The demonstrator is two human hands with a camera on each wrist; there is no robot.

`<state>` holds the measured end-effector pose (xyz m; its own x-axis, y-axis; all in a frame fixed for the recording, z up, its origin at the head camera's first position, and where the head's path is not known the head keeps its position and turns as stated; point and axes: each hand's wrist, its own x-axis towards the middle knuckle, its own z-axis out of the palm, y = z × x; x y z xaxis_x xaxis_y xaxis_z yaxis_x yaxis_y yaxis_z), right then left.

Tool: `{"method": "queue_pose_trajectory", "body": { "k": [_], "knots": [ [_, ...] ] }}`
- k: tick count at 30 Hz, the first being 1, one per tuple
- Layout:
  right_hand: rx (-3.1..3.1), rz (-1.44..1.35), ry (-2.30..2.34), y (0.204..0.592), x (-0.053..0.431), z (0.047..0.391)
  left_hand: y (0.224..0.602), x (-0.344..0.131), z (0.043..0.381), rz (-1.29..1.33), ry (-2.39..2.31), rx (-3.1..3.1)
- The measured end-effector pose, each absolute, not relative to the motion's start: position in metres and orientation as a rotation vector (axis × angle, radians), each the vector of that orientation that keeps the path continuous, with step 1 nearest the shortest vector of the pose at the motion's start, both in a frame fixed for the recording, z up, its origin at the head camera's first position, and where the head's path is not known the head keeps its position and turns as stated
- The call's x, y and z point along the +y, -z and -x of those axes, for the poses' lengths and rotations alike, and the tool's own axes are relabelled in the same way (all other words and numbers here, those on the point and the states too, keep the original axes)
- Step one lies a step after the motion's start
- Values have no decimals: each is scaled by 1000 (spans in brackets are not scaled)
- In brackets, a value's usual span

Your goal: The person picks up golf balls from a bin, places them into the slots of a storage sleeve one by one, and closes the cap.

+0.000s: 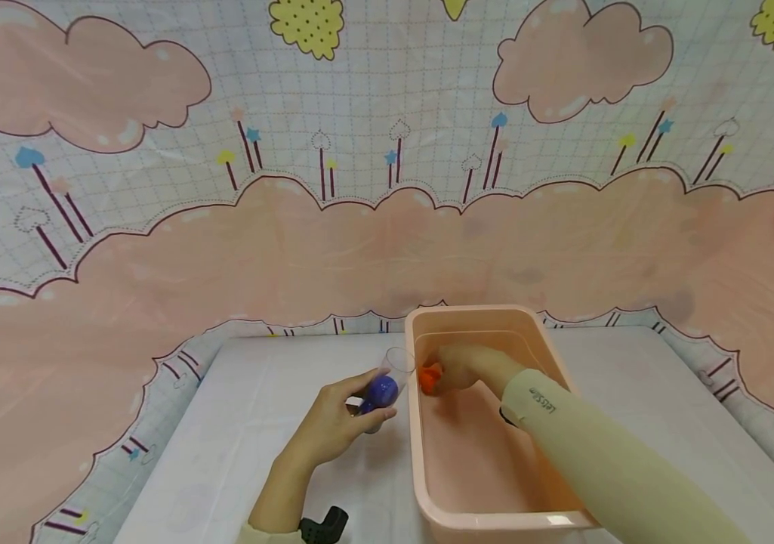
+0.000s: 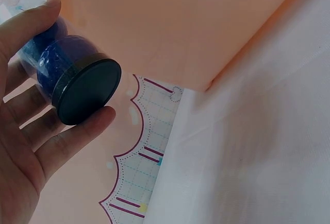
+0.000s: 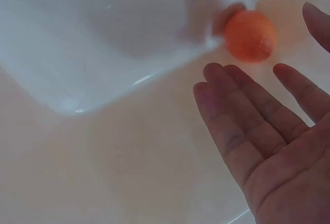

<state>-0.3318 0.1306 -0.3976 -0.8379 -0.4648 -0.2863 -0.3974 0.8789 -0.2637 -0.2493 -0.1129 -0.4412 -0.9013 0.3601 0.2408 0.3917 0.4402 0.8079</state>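
Note:
My left hand (image 1: 334, 418) holds a clear tube (image 1: 399, 360) with a blue ball (image 1: 383, 391) inside, just left of the basin. In the left wrist view a dark round cap (image 2: 87, 92) closes the tube's near end, and the thumb and fingers reach round its sides. My right hand (image 1: 457, 369) is down inside the basin by its left wall. An orange ball (image 3: 251, 36) lies just beyond its fingertips in the right wrist view, with the fingers nearly straight and the thumb spread apart.
The deep peach basin (image 1: 416, 461) stands on a white-covered table (image 1: 223, 453). Behind and around it hangs a cloth (image 1: 359, 257) printed with clouds. A black wrist strap piece (image 1: 325, 525) shows at the left cuff.

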Motion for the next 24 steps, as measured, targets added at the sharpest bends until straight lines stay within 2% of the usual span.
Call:
{"method": "queue_pose_trajectory", "body": {
  "k": [24],
  "knots": [
    [2716,671,174,406,126,335,441,-114,249,662,1490,-2626]
  ]
}}
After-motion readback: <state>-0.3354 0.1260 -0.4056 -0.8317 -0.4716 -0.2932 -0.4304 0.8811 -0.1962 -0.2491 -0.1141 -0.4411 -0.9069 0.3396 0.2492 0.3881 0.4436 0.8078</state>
